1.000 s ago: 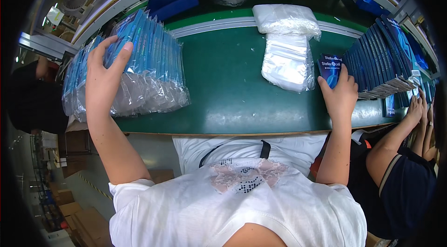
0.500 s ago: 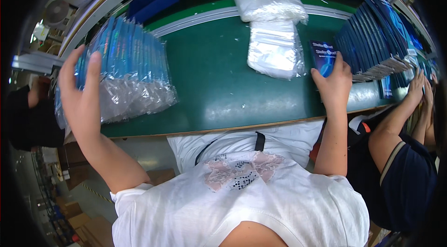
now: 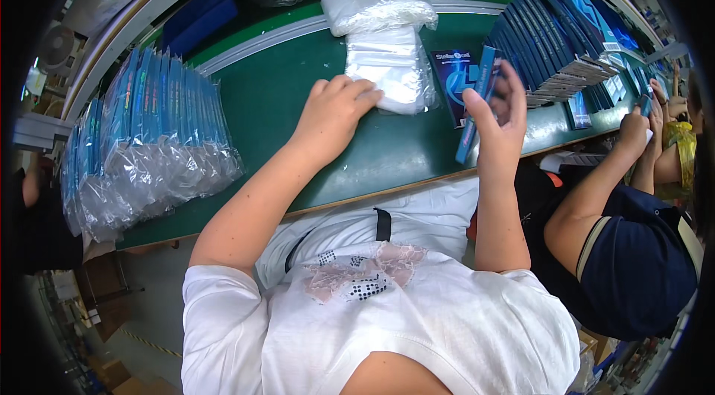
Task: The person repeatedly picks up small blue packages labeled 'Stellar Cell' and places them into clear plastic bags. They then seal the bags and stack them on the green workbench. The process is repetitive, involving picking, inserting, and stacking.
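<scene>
In the head view, holding a slim, dark-blue cardboard box (image 3: 479, 108) in the right hand (image 3: 497, 116), between thumb and bent fingers, narrow side turned toward the camera and slanted, over the glossy green desk (image 3: 268, 101). Just beyond and left of that grip, lying face up on the desk and partly covered by the held box, a flat dark-blue box with light-blue artwork (image 3: 452, 78).

Resting the left hand (image 3: 333, 116) at the near left edge of a flat stack of clear plastic bags (image 3: 387, 67), fingers bent and close together, reaching narrow rather than wide; impossible to tell whether pinching a bag or only touching. Directly behind the stack, a thick, folded bundle of whitish plastic (image 3: 380, 9).

At the far left of the desk, standing in a packed row, blue boxes in clear plastic sleeves (image 3: 153, 123), with loose sleeve ends bunched toward the near side. On the right, leaning in a long row, unwrapped dark-blue boxes (image 3: 555, 45). Beyond these, near the desk's edge, a co-worker's hands (image 3: 642, 127) and navy sleeve (image 3: 629, 268). Toward the upper left, a blue bin (image 3: 199, 17).
</scene>
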A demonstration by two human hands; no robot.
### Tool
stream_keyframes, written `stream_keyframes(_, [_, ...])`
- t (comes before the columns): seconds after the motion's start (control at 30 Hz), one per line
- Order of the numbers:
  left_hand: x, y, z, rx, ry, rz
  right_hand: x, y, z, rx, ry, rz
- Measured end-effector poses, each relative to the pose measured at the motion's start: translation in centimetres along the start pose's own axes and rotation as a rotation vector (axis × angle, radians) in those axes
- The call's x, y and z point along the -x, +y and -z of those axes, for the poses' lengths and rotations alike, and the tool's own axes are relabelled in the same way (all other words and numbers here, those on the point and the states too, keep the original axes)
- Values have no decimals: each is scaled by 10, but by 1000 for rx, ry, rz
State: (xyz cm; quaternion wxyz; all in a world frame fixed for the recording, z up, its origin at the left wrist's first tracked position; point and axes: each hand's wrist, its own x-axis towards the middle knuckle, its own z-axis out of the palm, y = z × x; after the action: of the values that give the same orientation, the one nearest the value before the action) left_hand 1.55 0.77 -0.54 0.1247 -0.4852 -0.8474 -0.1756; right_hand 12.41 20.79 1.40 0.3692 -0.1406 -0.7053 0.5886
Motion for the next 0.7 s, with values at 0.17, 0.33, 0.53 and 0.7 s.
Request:
stream_keyframes(0.17, [-8, -5, 1, 76, 30, 16, 18, 7, 16, -755, -435, -762])
stream_keyframes(0.33, [-10, 2, 11, 316, 83, 97, 30, 2, 5, -779, -468, -855])
stream_keyframes(0.53, [-5, -7, 16, 167, 111, 14, 22, 1, -12, -904, -733, -795])
stream_keyframes(0.7, [-3, -19, 10, 39, -77, 12, 27, 8, -11, -785, -565, -733])
